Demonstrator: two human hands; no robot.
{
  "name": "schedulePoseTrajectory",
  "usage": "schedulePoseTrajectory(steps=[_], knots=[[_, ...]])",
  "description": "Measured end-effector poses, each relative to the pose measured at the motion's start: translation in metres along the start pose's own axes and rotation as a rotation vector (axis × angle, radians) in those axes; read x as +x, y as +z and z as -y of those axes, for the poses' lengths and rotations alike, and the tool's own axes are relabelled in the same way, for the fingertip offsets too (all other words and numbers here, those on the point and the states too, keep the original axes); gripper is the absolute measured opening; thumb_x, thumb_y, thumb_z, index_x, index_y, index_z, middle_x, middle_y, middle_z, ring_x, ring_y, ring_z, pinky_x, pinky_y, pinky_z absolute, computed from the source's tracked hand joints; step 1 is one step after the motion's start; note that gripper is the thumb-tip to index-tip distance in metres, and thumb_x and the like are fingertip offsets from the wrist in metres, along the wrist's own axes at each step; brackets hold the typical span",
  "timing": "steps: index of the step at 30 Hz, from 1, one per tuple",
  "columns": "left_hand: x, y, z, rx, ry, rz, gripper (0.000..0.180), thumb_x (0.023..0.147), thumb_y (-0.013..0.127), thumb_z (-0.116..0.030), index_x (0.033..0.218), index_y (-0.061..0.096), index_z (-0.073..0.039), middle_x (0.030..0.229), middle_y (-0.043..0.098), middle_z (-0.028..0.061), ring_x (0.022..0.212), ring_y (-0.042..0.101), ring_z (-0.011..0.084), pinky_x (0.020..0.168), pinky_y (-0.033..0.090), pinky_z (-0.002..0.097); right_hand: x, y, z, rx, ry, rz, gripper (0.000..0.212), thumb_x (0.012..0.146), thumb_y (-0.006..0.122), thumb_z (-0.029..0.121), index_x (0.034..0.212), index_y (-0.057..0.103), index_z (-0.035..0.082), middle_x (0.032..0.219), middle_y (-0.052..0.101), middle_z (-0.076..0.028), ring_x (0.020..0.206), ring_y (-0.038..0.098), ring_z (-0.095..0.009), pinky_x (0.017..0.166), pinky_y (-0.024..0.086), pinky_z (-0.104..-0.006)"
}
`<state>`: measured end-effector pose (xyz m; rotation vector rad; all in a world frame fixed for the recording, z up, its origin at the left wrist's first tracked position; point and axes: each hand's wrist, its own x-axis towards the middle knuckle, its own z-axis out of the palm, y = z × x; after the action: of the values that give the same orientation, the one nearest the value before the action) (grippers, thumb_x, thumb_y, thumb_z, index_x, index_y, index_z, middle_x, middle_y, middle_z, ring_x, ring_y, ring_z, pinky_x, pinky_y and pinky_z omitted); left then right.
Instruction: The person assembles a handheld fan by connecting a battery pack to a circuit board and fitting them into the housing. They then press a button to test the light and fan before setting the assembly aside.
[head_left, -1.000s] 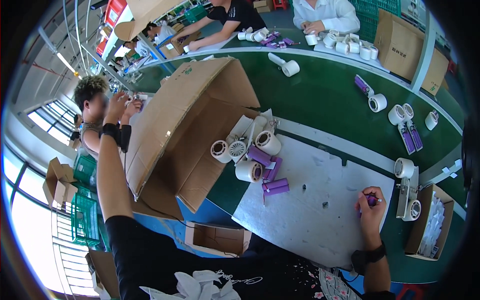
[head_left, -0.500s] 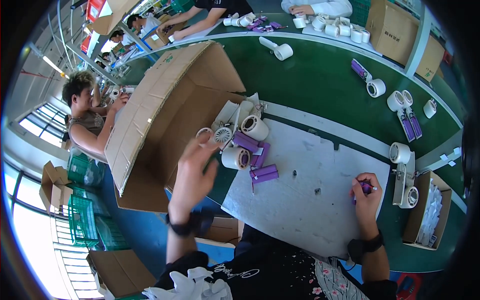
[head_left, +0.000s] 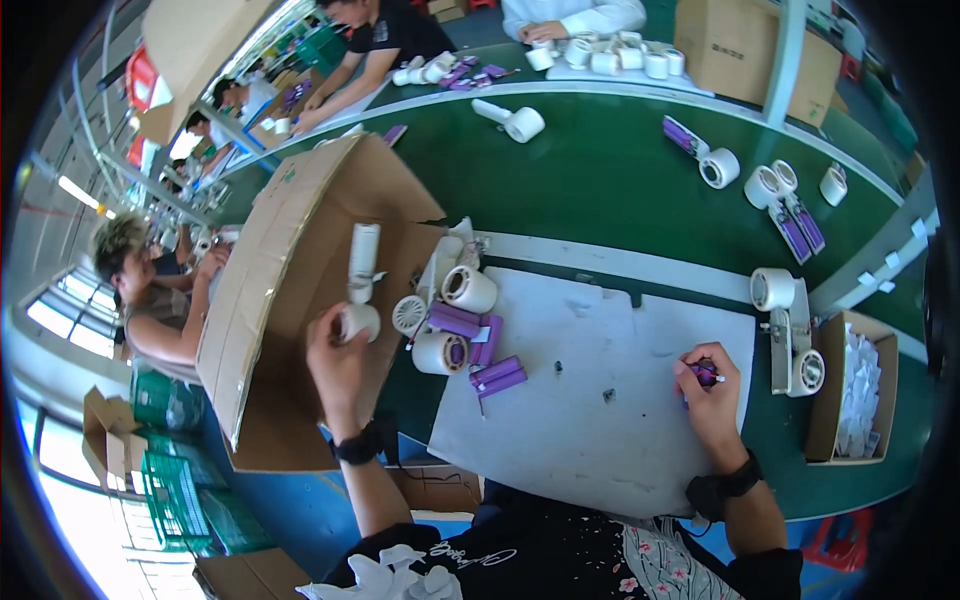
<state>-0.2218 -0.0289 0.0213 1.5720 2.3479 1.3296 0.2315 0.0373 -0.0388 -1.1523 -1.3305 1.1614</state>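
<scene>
My left hand is at the open side of a large cardboard box. Its fingers close on the round head of a white handheld fan, whose handle points away into the box. Over the right part of the grey work mat, my right hand grips a purple battery, mostly covered by the fingers. Between box and mat lie white fan heads, a white slotted fan grille and several purple batteries, some with thin wires.
At right stand a metal fixture with white fan heads and a small carton of white pieces. Fans with purple batteries lie on the green conveyor belt. Co-workers sit at the left and across the belt.
My left hand has gone from above the parts pile into the box's opening and now has hold of a white handheld fan. My right hand still grips the purple battery. The view has shifted.
</scene>
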Motion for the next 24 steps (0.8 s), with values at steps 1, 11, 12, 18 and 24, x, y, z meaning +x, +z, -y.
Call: schedulePoseTrajectory(steps=[1, 11, 12, 18, 24], knots=[[-0.001, -0.004, -0.017, -0.016, 0.046, -0.021, 0.051, 0.069, 0.069, 0.015, 0.116, 0.061, -0.003, 0.121, 0.058, 0.0110, 0.111, 0.059, 0.0265, 0.092, 0.049, 0.0353, 0.000, -0.002, -0.004, -0.010, -0.016, 0.023, 0.011, 0.088, 0.061, 0.001, 0.088, 0.051, 0.004, 0.078, 0.057, -0.003, 0.057, 0.054, -0.008, 0.050, 0.042, -0.0223], [-0.031, 0.100, -0.189, -0.446, 0.644, 0.795, 0.044, 0.065, 0.062, 0.020, 0.097, 0.071, -0.009, 0.124, 0.056, 0.0112, 0.110, 0.057, 0.0311, 0.084, 0.053, 0.0356, 0.016, -0.016, 0.024, 0.544, 0.273, 0.219, 0.014, 0.087, 0.065, 0.013, 0.090, 0.054, 0.005, 0.083, 0.060, -0.004, 0.070, 0.057, -0.010, 0.061, 0.044, -0.0210], [-0.033, 0.118, -0.200, -0.459, 0.690, 0.871, 0.042, 0.067, 0.062, 0.019, 0.097, 0.071, -0.010, 0.125, 0.056, 0.0110, 0.107, 0.059, 0.0291, 0.084, 0.052, 0.0357, 0.018, -0.025, 0.029, 0.441, 0.237, 0.311, 0.015, 0.085, 0.066, 0.012, 0.090, 0.054, 0.005, 0.084, 0.060, -0.004, 0.072, 0.056, -0.009, 0.062, 0.044, -0.0208], [-0.041, 0.182, -0.204, -0.532, 0.743, 0.885, 0.038, 0.074, 0.059, 0.016, 0.100, 0.071, -0.008, 0.125, 0.056, 0.0126, 0.103, 0.061, 0.0278, 0.084, 0.051, 0.0351, 0.022, -0.042, 0.032, -0.070, 0.195, 0.315, 0.017, 0.080, 0.070, 0.007, 0.091, 0.057, 0.003, 0.086, 0.062, -0.004, 0.072, 0.054, -0.007, 0.064, 0.044, -0.0236], [-0.061, 0.205, -0.175, -0.621, 0.495, 0.793, 0.028, 0.076, 0.064, 0.007, 0.100, 0.069, -0.007, 0.118, 0.059, 0.0134, 0.104, 0.061, 0.0282, 0.085, 0.051, 0.0342, 0.019, -0.058, 0.046, -0.639, 0.032, -0.040, 0.014, 0.077, 0.067, 0.000, 0.086, 0.057, 0.001, 0.080, 0.062, -0.008, 0.068, 0.057, -0.015, 0.065, 0.047, -0.0293]])
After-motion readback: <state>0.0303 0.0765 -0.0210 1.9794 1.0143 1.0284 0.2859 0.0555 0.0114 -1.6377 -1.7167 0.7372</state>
